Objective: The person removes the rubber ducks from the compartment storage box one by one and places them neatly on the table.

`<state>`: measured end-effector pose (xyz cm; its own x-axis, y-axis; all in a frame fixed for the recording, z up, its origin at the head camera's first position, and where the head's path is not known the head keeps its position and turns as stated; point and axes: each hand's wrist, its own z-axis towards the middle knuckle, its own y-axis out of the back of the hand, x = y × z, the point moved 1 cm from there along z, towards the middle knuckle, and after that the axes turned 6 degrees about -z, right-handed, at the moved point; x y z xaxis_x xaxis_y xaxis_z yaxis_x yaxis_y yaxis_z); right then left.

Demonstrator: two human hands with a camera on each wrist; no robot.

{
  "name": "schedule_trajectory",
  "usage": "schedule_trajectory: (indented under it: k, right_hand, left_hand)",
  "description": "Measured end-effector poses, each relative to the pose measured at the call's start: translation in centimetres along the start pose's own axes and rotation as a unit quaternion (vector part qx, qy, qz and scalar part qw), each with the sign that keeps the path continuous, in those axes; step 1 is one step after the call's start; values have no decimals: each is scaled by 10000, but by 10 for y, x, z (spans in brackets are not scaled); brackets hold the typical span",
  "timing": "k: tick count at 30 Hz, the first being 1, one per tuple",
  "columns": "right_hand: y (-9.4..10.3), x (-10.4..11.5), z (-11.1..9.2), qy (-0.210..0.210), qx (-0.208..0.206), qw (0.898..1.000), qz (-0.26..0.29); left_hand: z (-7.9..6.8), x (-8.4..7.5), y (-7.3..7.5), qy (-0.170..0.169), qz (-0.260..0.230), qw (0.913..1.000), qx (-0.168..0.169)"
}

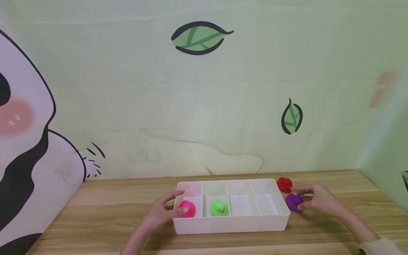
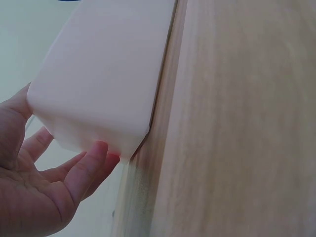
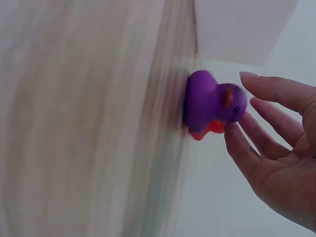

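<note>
A white box (image 1: 232,224) with several compartments stands on the table. My left hand (image 1: 163,209) holds its left end, thumb over the front rim and fingers against the end wall, as the left wrist view shows. A pink rubber duck (image 1: 188,209) sits in the leftmost compartment, close to that thumb. In the compartment beside it is a green rubber duck (image 1: 219,208). To the right of the box, a purple rubber duck (image 3: 202,101) stands upright on the table. My right hand (image 3: 284,143) reaches around its head with fingers spread, not closed on it.
Behind the purple duck, a red rubber duck (image 1: 284,185) sits near the box's back right corner. The wooden table (image 1: 111,212) meets a pale printed cloth backdrop (image 1: 143,106) at its rear edge. Two box compartments at the right hold no ducks.
</note>
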<state>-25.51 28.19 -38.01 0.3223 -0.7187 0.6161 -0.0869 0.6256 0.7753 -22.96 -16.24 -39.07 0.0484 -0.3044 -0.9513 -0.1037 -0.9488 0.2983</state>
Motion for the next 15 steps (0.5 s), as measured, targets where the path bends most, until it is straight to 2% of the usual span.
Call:
schedule_trajectory:
  k: [3, 9, 15]
  right_hand:
    - [0, 7, -1, 32, -183, 9998, 14]
    - [1, 34, -2, 464, -656, 9965, 212]
    - [-5, 63, 1, 486, -700, 9953, 463]
  left_hand:
    - [0, 0, -1, -17, 3, 10000, 10]
    - [0, 1, -1, -10, -23, 10000, 3]
    - [0, 1, -1, -81, -36, 10000, -35]
